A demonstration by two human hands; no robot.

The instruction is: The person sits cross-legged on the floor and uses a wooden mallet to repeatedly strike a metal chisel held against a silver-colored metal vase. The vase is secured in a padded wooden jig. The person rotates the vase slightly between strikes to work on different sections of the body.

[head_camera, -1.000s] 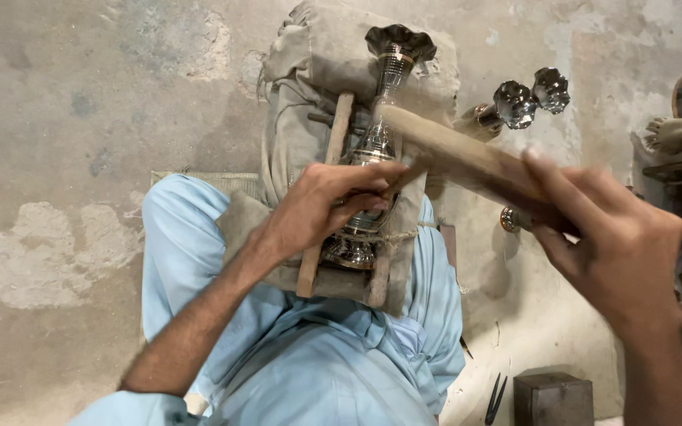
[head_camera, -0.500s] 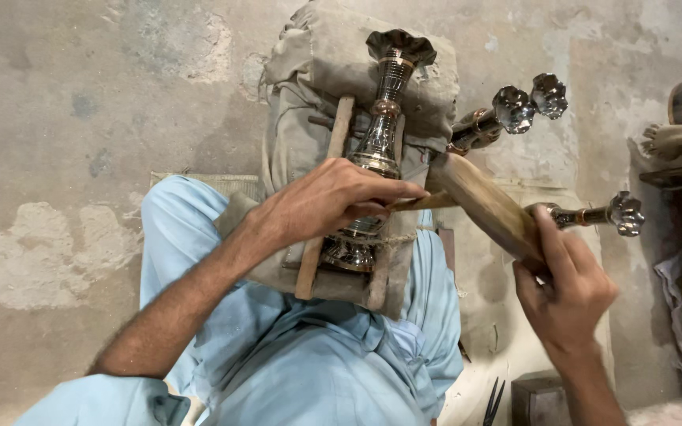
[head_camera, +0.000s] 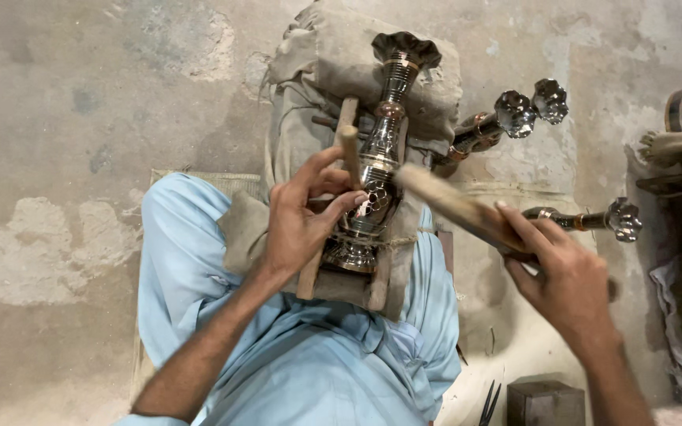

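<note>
You're chasing the vase, lying in the wood cradle on your lap. L hand is pinching a punch, tip approx. on the vase belly just right of your fingers. R hand is gripping the mallet, head hanging beside the punch. Next, probably: strike square, keeping the punch steady.

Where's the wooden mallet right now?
Head view, right of centre: the right hand grips the wooden mallet, its head beside the metal vase on the wooden cradle.
</note>
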